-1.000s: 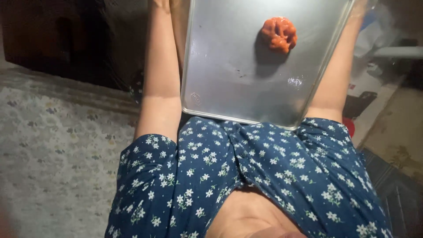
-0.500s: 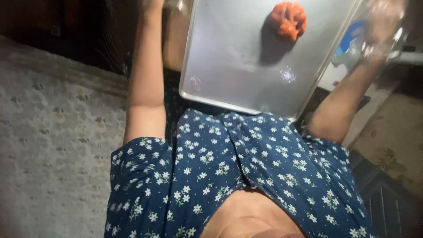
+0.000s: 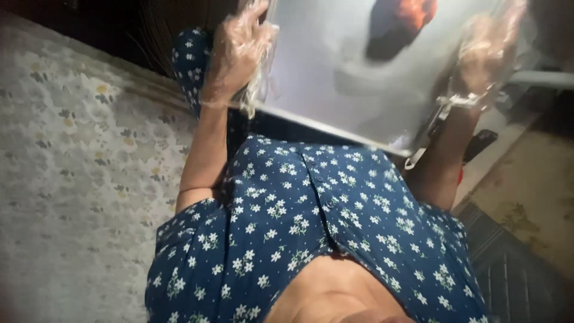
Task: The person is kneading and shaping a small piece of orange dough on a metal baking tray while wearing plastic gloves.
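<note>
Metal tray (image 3: 359, 90) held up in front of chest, both gloved hands on its side edges.
Thin, stiff, light, slick sheet, so best gripped by the rims; left hand (image 3: 239, 54) fingers clenched on left edge, right hand (image 3: 487, 54) on right. Orange lump (image 3: 415, 12) sits at far end. Versus earlier: tray nearer, hands now in view.

The metal tray (image 3: 353, 90) is showing a dull silver-grey surface. The lump (image 3: 417, 11) lying on it is showing orange-red, with a dark shadow beside it. The left hand (image 3: 239, 51) and the right hand (image 3: 487, 51) are wearing clear, glossy plastic gloves. The dress (image 3: 311, 233) is displaying navy blue with a small white flower print. The floor covering (image 3: 72, 179) is showing pale grey with a faded floral pattern.
</note>
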